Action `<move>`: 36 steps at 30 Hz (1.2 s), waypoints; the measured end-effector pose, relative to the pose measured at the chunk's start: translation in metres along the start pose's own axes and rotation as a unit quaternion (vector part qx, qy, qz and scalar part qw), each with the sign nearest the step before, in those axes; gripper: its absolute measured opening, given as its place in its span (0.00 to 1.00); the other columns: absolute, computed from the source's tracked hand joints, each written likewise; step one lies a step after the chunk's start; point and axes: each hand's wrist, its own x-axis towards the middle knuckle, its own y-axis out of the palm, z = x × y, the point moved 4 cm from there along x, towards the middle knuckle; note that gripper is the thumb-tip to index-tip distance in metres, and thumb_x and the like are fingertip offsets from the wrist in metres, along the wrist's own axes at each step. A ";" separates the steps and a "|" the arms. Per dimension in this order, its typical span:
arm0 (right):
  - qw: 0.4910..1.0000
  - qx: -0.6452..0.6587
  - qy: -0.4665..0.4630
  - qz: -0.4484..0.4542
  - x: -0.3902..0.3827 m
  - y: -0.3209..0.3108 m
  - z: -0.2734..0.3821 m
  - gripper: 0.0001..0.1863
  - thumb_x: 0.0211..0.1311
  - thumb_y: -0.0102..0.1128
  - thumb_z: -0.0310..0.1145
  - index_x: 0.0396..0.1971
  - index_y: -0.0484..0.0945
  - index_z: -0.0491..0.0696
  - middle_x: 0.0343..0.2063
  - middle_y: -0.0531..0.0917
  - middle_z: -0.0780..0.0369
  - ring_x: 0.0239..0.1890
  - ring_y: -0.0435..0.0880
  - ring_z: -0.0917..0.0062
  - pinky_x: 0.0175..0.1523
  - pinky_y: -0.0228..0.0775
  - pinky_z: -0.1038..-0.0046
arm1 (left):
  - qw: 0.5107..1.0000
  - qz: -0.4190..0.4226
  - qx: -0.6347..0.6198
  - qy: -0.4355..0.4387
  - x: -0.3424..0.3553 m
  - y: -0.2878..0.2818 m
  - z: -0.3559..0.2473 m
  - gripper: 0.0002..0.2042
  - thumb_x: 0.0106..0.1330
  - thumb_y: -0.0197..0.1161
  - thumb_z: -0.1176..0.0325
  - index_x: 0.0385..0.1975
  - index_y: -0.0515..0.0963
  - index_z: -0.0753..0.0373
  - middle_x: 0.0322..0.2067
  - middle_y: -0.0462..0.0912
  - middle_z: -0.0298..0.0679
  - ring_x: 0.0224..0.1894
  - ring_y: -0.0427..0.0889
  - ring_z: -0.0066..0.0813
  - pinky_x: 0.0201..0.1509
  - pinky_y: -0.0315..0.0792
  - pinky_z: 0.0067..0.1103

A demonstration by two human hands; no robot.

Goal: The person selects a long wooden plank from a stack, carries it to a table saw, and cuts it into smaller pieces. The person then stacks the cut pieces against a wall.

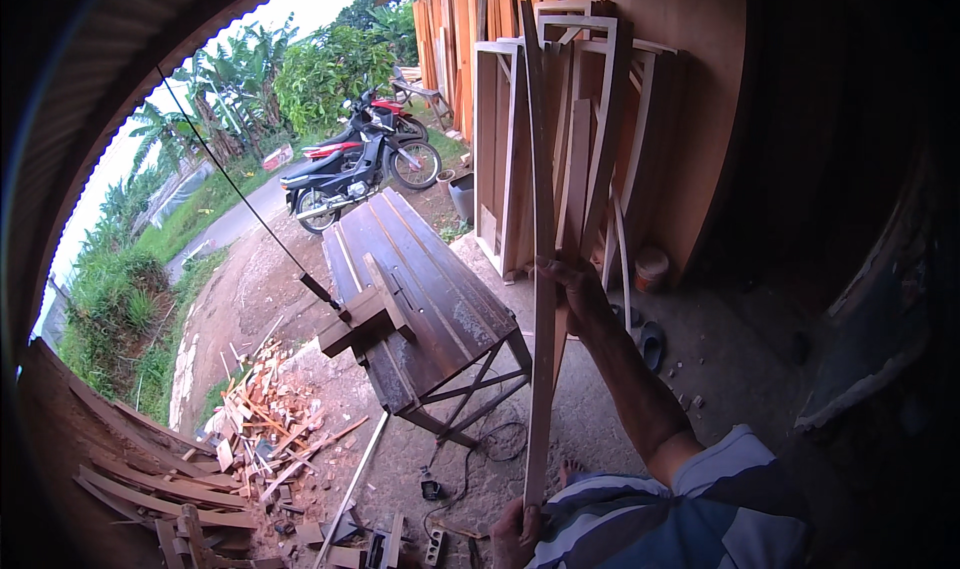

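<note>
A long, narrow wooden strip (541, 399) stands nearly upright in front of me, its top reaching up past the leaning frames. My right hand (572, 284) is closed around it at about mid-length, the arm stretched forward. Low down, near my striped shirt, my left hand (515, 531) grips the bottom end, fingers partly cut off by the picture's edge. Just behind my right hand another wooden piece (577, 169) rises; I cannot tell whether that hand holds it too. Left of the strip is a dark workbench (430, 299) with a wooden fence block (365, 319) on top.
Pale wooden frames (488, 149) lean at the back right by a large brown panel (690, 99). Offcuts (265, 409) lie heaped at the left. A cable (500, 444) and a power strip (434, 547) are on the floor. Two motorcycles (355, 174) stand beyond the bench.
</note>
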 end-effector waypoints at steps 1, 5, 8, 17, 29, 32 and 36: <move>1.000 0.007 0.004 -0.006 -0.001 -0.001 0.001 0.12 0.64 0.65 0.32 0.44 0.85 0.42 0.30 0.87 0.63 0.21 0.75 0.87 0.27 0.68 0.80 | 0.999 0.008 -0.038 -0.003 0.000 0.001 0.002 0.10 0.77 0.57 0.66 0.48 0.77 0.65 0.35 0.84 0.42 0.33 0.84 0.28 0.37 0.77 0.24; 1.000 0.019 0.009 -0.022 -0.004 -0.007 0.002 0.14 0.64 0.63 0.32 0.46 0.85 0.41 0.31 0.87 0.63 0.22 0.76 0.87 0.27 0.68 0.81 | 0.991 0.026 -0.132 -0.001 0.000 0.007 0.009 0.11 0.77 0.56 0.69 0.52 0.72 0.67 0.43 0.87 0.44 0.39 0.89 0.29 0.42 0.80 0.22; 1.000 -0.015 -0.017 -0.010 -0.004 -0.015 0.001 0.15 0.64 0.63 0.33 0.47 0.84 0.40 0.30 0.86 0.64 0.22 0.76 0.86 0.27 0.68 0.80 | 0.991 0.030 -0.131 -0.020 -0.003 0.010 0.013 0.11 0.77 0.57 0.69 0.52 0.72 0.69 0.41 0.86 0.42 0.40 0.88 0.27 0.43 0.80 0.21; 0.998 -0.008 -0.017 0.060 -0.005 -0.033 0.001 0.14 0.67 0.66 0.39 0.41 0.84 0.43 0.31 0.86 0.65 0.19 0.73 0.89 0.23 0.67 0.79 | 0.995 -0.037 -0.083 0.028 -0.004 0.021 0.029 0.13 0.72 0.65 0.70 0.51 0.74 0.66 0.35 0.86 0.38 0.34 0.83 0.21 0.39 0.78 0.20; 0.996 0.050 -0.015 0.069 -0.026 -0.043 0.001 0.14 0.71 0.62 0.39 0.47 0.81 0.45 0.34 0.88 0.63 0.20 0.74 0.89 0.22 0.62 0.85 | 0.852 -0.325 0.308 0.271 -0.020 0.006 0.034 0.17 0.53 0.74 0.73 0.42 0.76 0.62 0.33 0.83 0.49 0.32 0.84 0.50 0.36 0.77 0.36; 0.996 0.081 -0.013 0.040 -0.035 -0.050 -0.013 0.16 0.69 0.64 0.44 0.46 0.81 0.47 0.30 0.87 0.65 0.22 0.77 0.88 0.24 0.64 0.83 | 0.813 -0.352 0.356 0.297 -0.030 0.009 0.035 0.18 0.53 0.75 0.73 0.43 0.77 0.62 0.34 0.84 0.49 0.34 0.85 0.51 0.38 0.78 0.38; 0.993 0.099 -0.034 0.060 -0.036 -0.056 -0.022 0.20 0.68 0.64 0.48 0.49 0.80 0.47 0.37 0.87 0.64 0.28 0.81 0.86 0.27 0.68 0.83 | 0.802 -0.353 0.343 0.338 -0.033 0.011 0.040 0.19 0.52 0.75 0.73 0.44 0.78 0.62 0.33 0.84 0.49 0.33 0.85 0.52 0.38 0.79 0.37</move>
